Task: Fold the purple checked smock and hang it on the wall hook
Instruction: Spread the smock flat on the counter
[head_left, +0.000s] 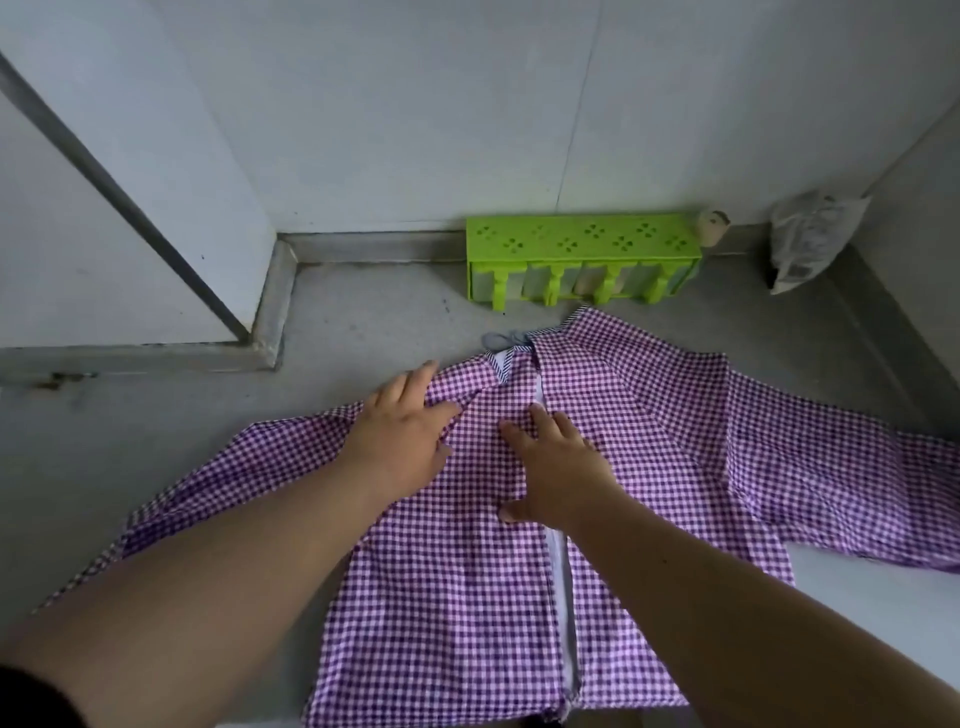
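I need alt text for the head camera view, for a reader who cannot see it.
A purple checked smock lies spread flat on a grey floor, with the left hand and right hand pressing flat near its collar. Beyond it, a green plastic rack and a white bag stand against the wall.

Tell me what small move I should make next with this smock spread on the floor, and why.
Probably fold the right sleeve in across the body. The purple checked smock lies spread on the floor, both sleeves still out to the sides, and your left hand and right hand rest flat near the collar, so no fold is made yet.
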